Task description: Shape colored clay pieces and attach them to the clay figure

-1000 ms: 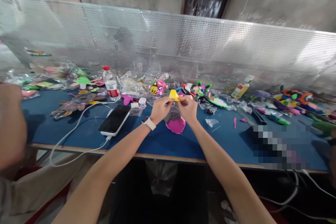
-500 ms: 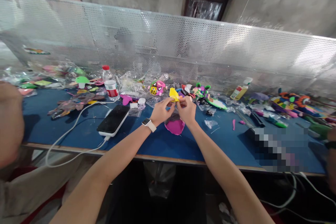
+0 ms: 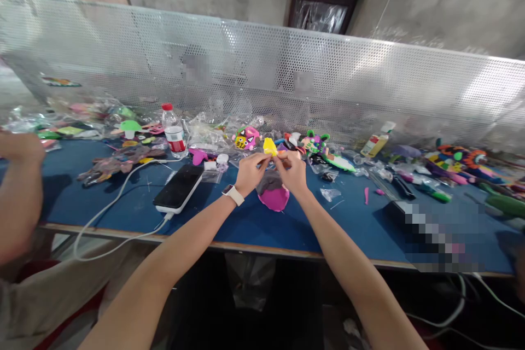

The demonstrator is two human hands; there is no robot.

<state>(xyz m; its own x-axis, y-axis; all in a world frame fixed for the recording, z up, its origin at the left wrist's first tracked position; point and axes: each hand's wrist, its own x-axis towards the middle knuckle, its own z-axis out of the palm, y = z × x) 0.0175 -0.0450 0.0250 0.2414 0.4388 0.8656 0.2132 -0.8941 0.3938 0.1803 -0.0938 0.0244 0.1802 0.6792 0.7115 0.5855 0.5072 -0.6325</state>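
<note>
A small bright yellow piece of modelling clay (image 3: 269, 147) is pinched between the fingertips of both hands, a little above the table. My left hand (image 3: 251, 172), with a watch at the wrist, is closed on its left side. My right hand (image 3: 292, 170) is closed on its right side. Below and between the hands lies a rounded flat piece in magenta and grey (image 3: 274, 198). Just behind the hands sits a pink and yellow clay figure with a cat-like face (image 3: 246, 138). The fingertips partly cover the lower edge of the yellow clay.
A phone with a white cable (image 3: 179, 188) lies left of my hands, near a red-capped bottle (image 3: 174, 134). Clay figures and plastic wrappers line the perforated metal screen (image 3: 262, 71). A dark box (image 3: 410, 227) stands at right. Another person's arm (image 3: 20, 191) reaches in from the left.
The yellow clay has shifted slightly and changed outline between my fingers. More of the grey part below shows. At far left, the other person's arm and hand have moved.
</note>
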